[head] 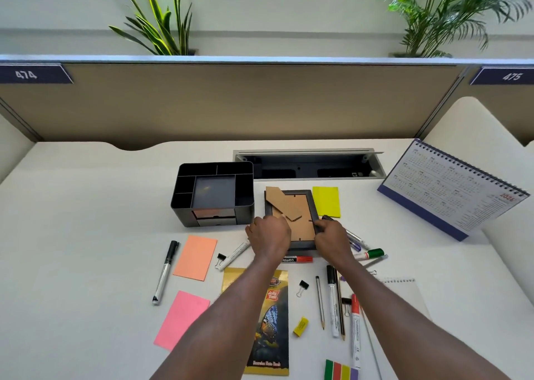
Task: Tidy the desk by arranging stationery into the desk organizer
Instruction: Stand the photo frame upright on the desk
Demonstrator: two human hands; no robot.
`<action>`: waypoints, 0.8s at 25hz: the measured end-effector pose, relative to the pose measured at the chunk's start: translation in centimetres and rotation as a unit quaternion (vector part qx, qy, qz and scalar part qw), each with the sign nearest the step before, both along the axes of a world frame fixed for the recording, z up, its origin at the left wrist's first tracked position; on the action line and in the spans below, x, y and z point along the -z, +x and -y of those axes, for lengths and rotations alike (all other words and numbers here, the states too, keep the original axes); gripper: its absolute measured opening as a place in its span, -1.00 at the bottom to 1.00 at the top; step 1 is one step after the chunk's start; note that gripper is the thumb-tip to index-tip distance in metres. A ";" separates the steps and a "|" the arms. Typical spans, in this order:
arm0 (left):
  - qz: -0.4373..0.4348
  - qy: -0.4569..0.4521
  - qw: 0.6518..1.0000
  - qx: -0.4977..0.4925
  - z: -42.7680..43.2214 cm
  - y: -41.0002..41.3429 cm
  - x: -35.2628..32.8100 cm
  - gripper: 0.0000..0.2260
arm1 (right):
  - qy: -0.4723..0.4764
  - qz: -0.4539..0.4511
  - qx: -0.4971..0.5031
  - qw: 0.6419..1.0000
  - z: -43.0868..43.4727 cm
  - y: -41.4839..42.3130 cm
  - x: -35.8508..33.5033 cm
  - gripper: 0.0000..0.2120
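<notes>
Now | both hands (270, 235) (329, 236) grip picture frame (291, 206) | organizer (213, 194) left | markers (297, 259) beneath

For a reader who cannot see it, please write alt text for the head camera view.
Both hands, left hand and right hand, grip a face-down picture frame on a white desk, beside an empty black desk organizer. Markers, pencils, binder clips and coloured sticky notes lie scattered around; a desk calendar stands at right.

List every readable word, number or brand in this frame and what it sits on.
"474": left partition tag
"475": right partition tag
"2026": desk calendar; its date grids are too small to read
"Jolly Time": butterfly packet
"camlin": red marker
Other marker print: too small to read
</notes>
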State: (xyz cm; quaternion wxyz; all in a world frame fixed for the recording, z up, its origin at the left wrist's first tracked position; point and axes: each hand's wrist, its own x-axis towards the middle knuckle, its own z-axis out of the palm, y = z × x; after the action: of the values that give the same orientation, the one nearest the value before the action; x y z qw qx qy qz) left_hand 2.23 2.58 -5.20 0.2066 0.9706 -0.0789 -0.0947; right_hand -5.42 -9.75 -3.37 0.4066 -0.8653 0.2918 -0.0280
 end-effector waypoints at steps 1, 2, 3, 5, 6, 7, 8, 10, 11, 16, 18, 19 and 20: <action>-0.016 -0.037 0.999 -0.018 0.0 -0.1 -0.5 -0.54 | 0.005 0.009 0.013 1.000 0.1 -0.1 -0.5 -0.59; -0.031 -0.074 0.996 -0.038 0.1 -0.1 -1.1 -0.55 | 0.003 0.010 0.020 1.000 0.4 -0.1 -1.0 -0.57; -0.045 -0.104 0.992 -0.057 0.0 -0.2 -1.9 -0.57 | -0.001 0.012 0.014 1.000 0.6 -0.2 -1.5 -0.55; -0.052 -0.149 0.984 -0.084 0.0 -0.1 -3.2 -0.58 | -0.017 0.016 -0.031 0.999 1.2 -0.3 -2.3 -0.52; -0.049 -0.169 0.980 -0.096 0.0 0.2 -3.6 -0.57 | -0.028 0.011 -0.057 0.998 1.4 -0.4 -2.6 -0.49; -0.048 -0.190 0.975 -0.106 -0.1 0.4 -4.0 -0.56 | -0.036 0.006 -0.078 0.996 1.7 -0.5 -2.8 -0.47; -0.045 -0.211 0.970 -0.111 -0.1 0.6 -4.4 -0.55 | -0.042 0.004 -0.087 0.995 2.0 -0.7 -3.0 -0.46; -0.043 -0.251 0.960 -0.115 0.0 0.8 -5.6 -0.51 | -0.059 0.039 -0.092 0.993 2.2 -1.0 -3.6 -0.55; -0.042 -0.264 0.957 -0.114 0.0 0.9 -6.6 -0.47 | -0.064 0.066 -0.083 0.992 2.2 -1.3 -4.2 -0.61; -0.016 -0.358 0.930 -0.082 -0.9 0.2 -11.3 -0.40 | -0.088 0.184 -0.026 0.979 2.9 -1.9 -8.2 -0.91; -0.003 -0.414 0.909 -0.047 -1.4 -0.1 -12.1 -0.46 | -0.088 0.200 -0.022 0.976 3.1 -1.8 -9.4 -0.94; 0.000 -0.430 0.902 -0.034 -1.8 -0.1 -12.2 -0.49 | -0.080 0.206 -0.020 0.975 3.2 -1.7 -9.8 -0.93; 0.004 -0.439 0.898 -0.027 -2.2 -0.2 -12.2 -0.51 | -0.062 0.211 -0.018 0.975 3.1 -1.7 -10.0 -0.92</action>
State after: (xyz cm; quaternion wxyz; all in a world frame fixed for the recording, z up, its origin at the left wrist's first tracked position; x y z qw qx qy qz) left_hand 2.02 4.80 6.98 0.6142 0.7833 -0.0874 -0.0407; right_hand -7.12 -12.86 6.61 0.4048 -0.8687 0.1811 -0.2207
